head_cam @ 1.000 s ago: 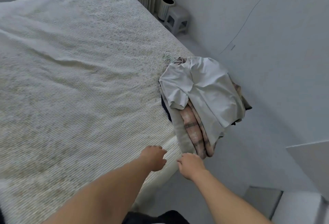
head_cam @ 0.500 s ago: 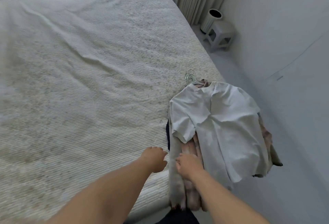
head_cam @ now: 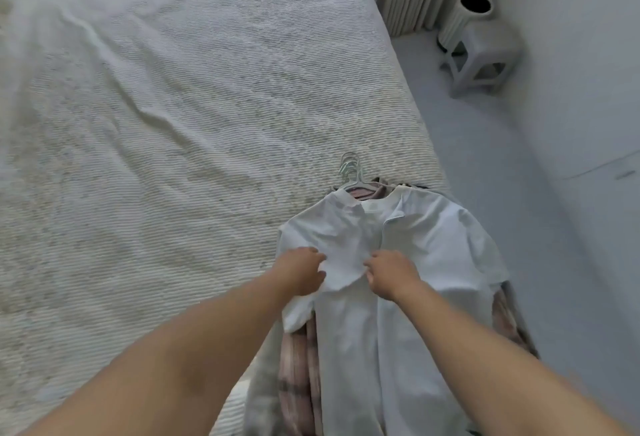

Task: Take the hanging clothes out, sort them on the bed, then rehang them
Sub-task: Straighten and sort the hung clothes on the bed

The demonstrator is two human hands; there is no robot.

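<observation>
Here we find the stack of hung clothes (head_cam: 408,297) lying at the bed's (head_cam: 173,124) right edge, toward five o'clock, partly draping over the side, hanger hooks (head_cam: 349,169) pointing to twelve. Our left hand (head_cam: 301,274) and right hand (head_cam: 389,274) both pinch the white shirt (head_cam: 433,245) on top. Open bedspread stretches toward ten o'clock; a stool (head_cam: 481,58) carrying a ribbed vase (head_cam: 465,16) stands at one o'clock.

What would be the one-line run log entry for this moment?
stage: sorting | left hand: on white shirt | right hand: on white shirt | pile: on bed edge | hangers: in clothes
</observation>
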